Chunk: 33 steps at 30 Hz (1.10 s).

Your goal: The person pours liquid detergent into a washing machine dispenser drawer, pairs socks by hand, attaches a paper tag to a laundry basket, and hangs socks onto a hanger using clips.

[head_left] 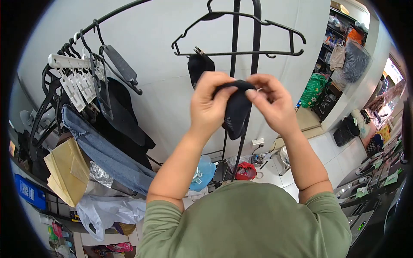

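A black sock [237, 112] hangs down from between my two hands, with small pale print near its lower end. My left hand [208, 102] pinches its top edge between thumb and fingers. On the other side, my right hand [272, 102] grips the same edge, thumb in front. Just above is a black plastic hanger [275, 53] on a dark metal stand. Another dark sock-like piece [199, 68] dangles from a small clip [198, 50] at the hanger's left end, partly hidden behind my left hand.
Left, a curved rail [124, 7] carries several hangers, a white clip hanger [71, 61], blue jeans [101, 144] and dark garments. Below are a white plastic bag [112, 211] and a blue water jug [203, 174]. Washing machines [365, 180] line the right; shelves stand beyond a doorway.
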Motion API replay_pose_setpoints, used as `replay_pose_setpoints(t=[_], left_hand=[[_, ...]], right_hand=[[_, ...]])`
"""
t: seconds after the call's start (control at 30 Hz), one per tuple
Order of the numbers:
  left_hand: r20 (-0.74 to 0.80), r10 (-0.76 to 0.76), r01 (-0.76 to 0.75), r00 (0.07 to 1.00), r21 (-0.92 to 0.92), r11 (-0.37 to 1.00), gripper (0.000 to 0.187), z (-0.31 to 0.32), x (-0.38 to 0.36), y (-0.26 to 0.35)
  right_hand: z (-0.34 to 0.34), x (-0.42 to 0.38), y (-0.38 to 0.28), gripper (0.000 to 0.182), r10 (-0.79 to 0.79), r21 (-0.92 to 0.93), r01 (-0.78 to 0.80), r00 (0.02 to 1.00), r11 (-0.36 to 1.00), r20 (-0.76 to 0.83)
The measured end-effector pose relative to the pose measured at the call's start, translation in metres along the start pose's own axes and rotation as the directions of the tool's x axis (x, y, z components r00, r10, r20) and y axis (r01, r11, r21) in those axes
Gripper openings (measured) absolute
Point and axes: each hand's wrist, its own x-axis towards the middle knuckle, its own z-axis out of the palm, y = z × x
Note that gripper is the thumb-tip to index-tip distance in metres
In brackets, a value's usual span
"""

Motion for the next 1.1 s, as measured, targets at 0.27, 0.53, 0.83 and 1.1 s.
replay_pose_setpoints(t=[0.27,0.53,0.83,1.1], left_hand=[[0.197,-0.365,0.305,0.91,0.277,0.911,0.011,-0.012,0.005,-0.013],[0.17,-0.482,0.499,0.859,-0.075,0.863,0.015,-0.002,-0.005,-0.011],[0.186,-0.113,0.055,0.976,0.291,0.955,0.007,-0.01,0.01,-0.002],[0.044,-0.305,0.304,0.951,-0.292,0.907,0.012,-0.017,0.042,-0.021]], right_hand=[[-0.009,-0.005,0.01,0.018,0.085,-0.184,-0.085,0.996,0.979,-0.009],[-0.011,-0.006,-0.007,0.018,-0.135,-0.342,0.103,0.988,0.934,-0.07],[-0.005,-0.002,-0.035,0.017,0.071,-0.552,-0.022,0.995,0.834,0.067],[-0.022,-0.016,-0.134,0.024,-0.197,-0.199,0.379,0.781,0.904,0.593]])
